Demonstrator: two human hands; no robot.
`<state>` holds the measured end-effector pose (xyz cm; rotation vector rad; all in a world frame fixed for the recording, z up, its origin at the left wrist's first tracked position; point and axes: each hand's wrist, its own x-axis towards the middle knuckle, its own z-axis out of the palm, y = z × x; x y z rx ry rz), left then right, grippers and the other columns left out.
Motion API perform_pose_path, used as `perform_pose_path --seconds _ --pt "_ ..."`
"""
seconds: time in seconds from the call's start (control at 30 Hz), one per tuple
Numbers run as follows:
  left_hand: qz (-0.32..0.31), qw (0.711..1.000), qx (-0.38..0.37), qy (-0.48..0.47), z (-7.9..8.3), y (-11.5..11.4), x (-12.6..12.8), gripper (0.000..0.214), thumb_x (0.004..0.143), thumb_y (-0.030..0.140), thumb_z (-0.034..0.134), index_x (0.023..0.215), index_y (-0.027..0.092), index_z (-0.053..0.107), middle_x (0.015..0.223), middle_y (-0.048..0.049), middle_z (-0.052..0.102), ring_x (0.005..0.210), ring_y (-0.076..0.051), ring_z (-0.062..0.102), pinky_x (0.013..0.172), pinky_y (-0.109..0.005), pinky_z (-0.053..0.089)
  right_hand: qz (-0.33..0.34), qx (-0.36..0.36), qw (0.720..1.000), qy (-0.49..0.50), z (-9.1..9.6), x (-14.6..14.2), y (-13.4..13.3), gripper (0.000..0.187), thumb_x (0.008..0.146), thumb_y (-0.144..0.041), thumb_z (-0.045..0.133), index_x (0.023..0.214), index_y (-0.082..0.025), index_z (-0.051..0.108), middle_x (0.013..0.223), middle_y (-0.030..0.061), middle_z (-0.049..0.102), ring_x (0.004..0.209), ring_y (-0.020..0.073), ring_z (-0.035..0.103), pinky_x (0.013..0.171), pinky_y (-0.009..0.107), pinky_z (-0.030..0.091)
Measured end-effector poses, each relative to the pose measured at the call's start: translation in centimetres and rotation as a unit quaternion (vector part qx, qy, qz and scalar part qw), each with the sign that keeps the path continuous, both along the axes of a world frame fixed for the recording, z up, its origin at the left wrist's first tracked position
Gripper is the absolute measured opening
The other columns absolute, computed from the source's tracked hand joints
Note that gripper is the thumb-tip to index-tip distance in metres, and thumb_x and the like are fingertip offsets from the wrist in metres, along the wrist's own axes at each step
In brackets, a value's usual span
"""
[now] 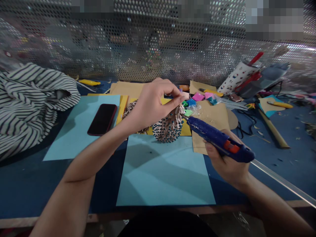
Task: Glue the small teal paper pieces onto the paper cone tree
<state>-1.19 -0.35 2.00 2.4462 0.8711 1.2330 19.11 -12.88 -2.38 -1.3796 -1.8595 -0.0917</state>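
Observation:
My right hand [228,161] is wrapped round a dark blue hot glue gun [212,133] with an orange-red part, a long clear glue stick coming out of its back end. The gun's nozzle points left and reaches the side of a spiky craft piece [169,128], covered in pale scales with blue tips. At the top of this piece, the thumb and fingers of my left hand [156,102] are pinched together on it. Its lower end is over a light blue sheet [165,171]. Partly hidden behind my left wrist lies a brownish, shredded-looking pile [130,108].
A phone [102,119] lies on another blue sheet [66,138] beside striped cloth [32,102]. Behind the gun are brown paper [209,115] and colourful small packets [198,96]. A patterned tumbler [234,77], a wooden stick [274,128] and a yellow cutter [280,104] are at right. Perforated metal [148,49] stands behind.

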Motion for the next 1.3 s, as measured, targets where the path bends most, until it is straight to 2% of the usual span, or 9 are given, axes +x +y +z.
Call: perform_pose_path --seconds 0.4,0.63,1.3 --pt "0.001 1.0 -0.004 0.0 0.04 -0.05 0.05 0.016 0.088 0.029 0.061 0.075 0.02 0.066 0.078 -0.0023 0.069 0.081 -0.017 0.062 0.083 -0.034 0.053 -0.018 -0.018 1.0 -0.008 -0.42 0.45 -0.62 0.019 0.089 -0.038 0.054 0.078 -0.023 0.054 0.067 0.0008 0.056 0.058 0.0157 0.056 0.051 0.03 0.044" --pt "-0.002 1.0 -0.003 -0.002 0.01 0.02 0.03 0.017 0.088 0.029 0.062 0.075 0.02 0.067 0.078 -0.0024 0.069 0.08 -0.015 0.061 0.083 -0.031 0.052 -0.004 -0.008 1.0 -0.014 -0.33 0.3 -0.47 0.018 0.091 -0.037 0.053 0.079 -0.024 0.053 0.066 0.0008 0.056 0.057 0.0158 0.056 0.05 0.03 0.044" --pt "-0.008 1.0 -0.005 -0.001 0.09 -0.04 0.12 0.015 0.088 0.026 0.062 0.075 0.018 0.066 0.076 -0.0021 0.067 0.082 -0.016 0.062 0.083 -0.032 0.051 0.004 -0.016 1.0 -0.02 -0.34 -0.07 -0.44 0.019 0.091 -0.037 0.051 0.078 -0.022 0.052 0.067 -0.0004 0.056 0.057 0.0137 0.056 0.05 0.026 0.044"
